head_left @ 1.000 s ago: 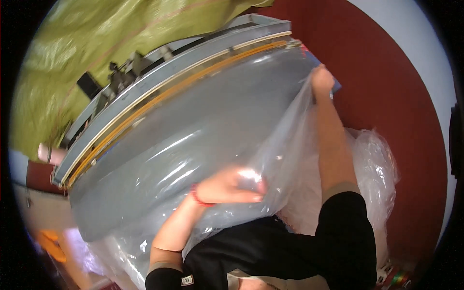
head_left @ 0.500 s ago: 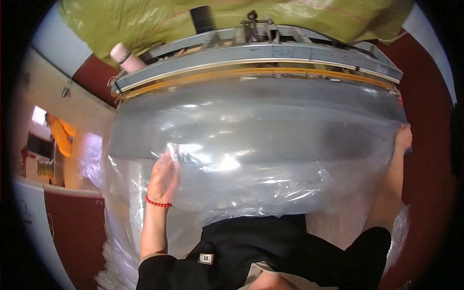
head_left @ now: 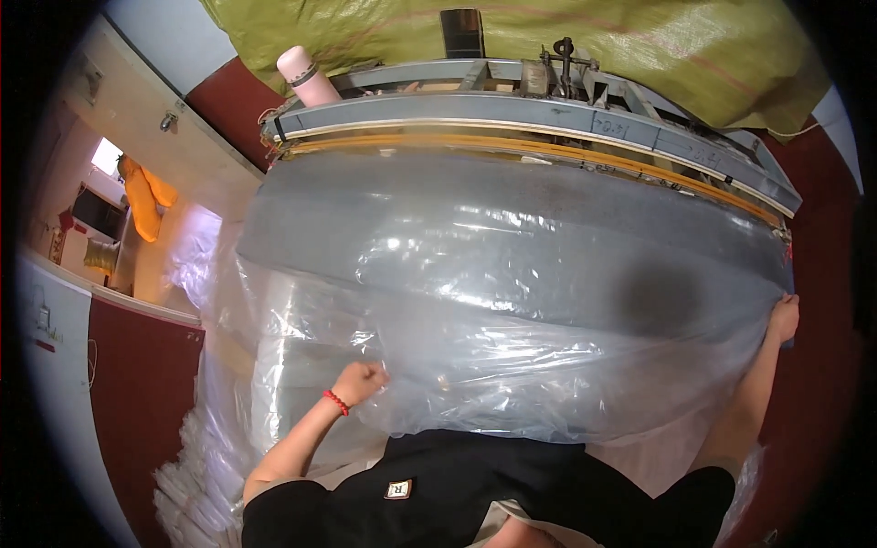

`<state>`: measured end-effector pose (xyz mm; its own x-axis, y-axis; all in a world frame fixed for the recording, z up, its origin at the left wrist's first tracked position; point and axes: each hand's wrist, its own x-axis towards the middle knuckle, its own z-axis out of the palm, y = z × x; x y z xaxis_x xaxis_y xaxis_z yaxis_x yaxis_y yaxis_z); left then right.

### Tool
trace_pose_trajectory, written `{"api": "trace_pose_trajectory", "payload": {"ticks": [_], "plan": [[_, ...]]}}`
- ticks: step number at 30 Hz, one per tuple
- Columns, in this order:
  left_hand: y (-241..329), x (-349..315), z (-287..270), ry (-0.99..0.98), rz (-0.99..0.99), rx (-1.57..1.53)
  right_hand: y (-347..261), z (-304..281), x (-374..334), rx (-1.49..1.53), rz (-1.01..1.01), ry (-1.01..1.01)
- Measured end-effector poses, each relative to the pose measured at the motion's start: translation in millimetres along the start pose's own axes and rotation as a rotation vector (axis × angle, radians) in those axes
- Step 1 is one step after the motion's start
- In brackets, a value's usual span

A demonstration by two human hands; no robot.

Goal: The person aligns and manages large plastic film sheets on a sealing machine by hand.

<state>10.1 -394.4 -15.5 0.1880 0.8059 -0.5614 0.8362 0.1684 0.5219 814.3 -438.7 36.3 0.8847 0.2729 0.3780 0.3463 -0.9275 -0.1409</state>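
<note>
A wide sheet of clear plastic film [head_left: 512,342] spreads over a grey work surface [head_left: 384,196] in front of me, creased and shiny with reflections. My left hand [head_left: 359,382], with a red bead bracelet at the wrist, is closed on the film near its left part, close to my body. At the far right, my right hand [head_left: 784,317] pinches the film's edge beside the corner of the surface. Between the two hands the film hangs in slanting folds down to my black shirt.
Behind the surface runs a long grey metal frame [head_left: 384,114] with an orange strip [head_left: 438,140] along it. A pink bottle [head_left: 307,78] stands at its left end. Green woven sheeting [head_left: 658,46] lies beyond. Bunched plastic film [head_left: 196,466] piles at the lower left, near an open doorway.
My left hand has moved nearer my body and rightward, going from open fingers to a closed grip. The right hand keeps hold, lower in the picture. The view has shifted and tilted.
</note>
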Motion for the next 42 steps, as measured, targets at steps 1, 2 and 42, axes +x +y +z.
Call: {"api": "trace_pose_trajectory", "payload": {"ticks": [1,2,42], "plan": [[8.4,-0.7,-7.4,-0.003,0.042,-0.021,-0.8,-1.2,-1.0,0.000,0.002,0.000],[21.7,0.0,-14.5,0.211,0.088,0.040,-1.8,-2.5,-2.0,-0.001,0.005,-0.001],[69.8,301.3,-229.6,1.108,0.548,-0.616,-141.1,71.5,20.7,1.348,-0.133,-0.025]]}}
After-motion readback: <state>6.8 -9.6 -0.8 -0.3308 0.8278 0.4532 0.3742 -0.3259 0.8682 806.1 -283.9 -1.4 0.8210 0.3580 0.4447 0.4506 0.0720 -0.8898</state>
